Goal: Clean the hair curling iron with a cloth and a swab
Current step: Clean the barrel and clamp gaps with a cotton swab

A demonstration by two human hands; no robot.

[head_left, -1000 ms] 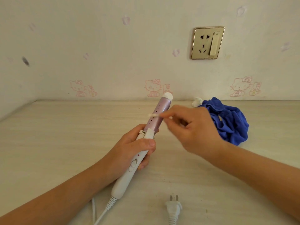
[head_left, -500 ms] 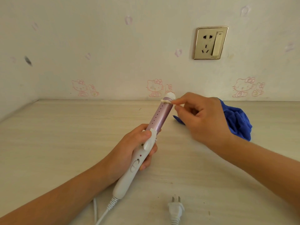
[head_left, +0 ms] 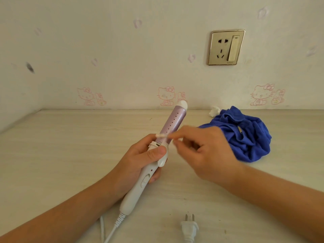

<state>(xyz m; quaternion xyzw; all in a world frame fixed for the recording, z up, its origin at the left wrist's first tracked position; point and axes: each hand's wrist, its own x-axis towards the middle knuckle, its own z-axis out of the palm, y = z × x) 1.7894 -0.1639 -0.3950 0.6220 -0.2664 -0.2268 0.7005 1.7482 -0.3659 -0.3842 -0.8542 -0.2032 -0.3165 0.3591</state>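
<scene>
My left hand (head_left: 140,162) grips the white handle of the curling iron (head_left: 172,122), thumb on its clamp lever, barrel tilted up and away to the right. The barrel is lilac with a row of small holes and a white tip. My right hand (head_left: 208,155) pinches a cotton swab (head_left: 162,135) and holds its tip across the base of the barrel, just above my left thumb. The hand is motion-blurred. A crumpled blue cloth (head_left: 245,135) lies on the table behind my right hand.
The iron's white cord (head_left: 112,230) runs off the near edge, and its unplugged plug (head_left: 189,228) lies on the table near me. A small white wad (head_left: 214,111) sits by the wall beside the cloth. A wall socket (head_left: 226,47) is above.
My right hand slid the swab from the barrel's white tip down to its base near my left thumb, uncovering the blue cloth. The left hand kept its grip on the handle.
</scene>
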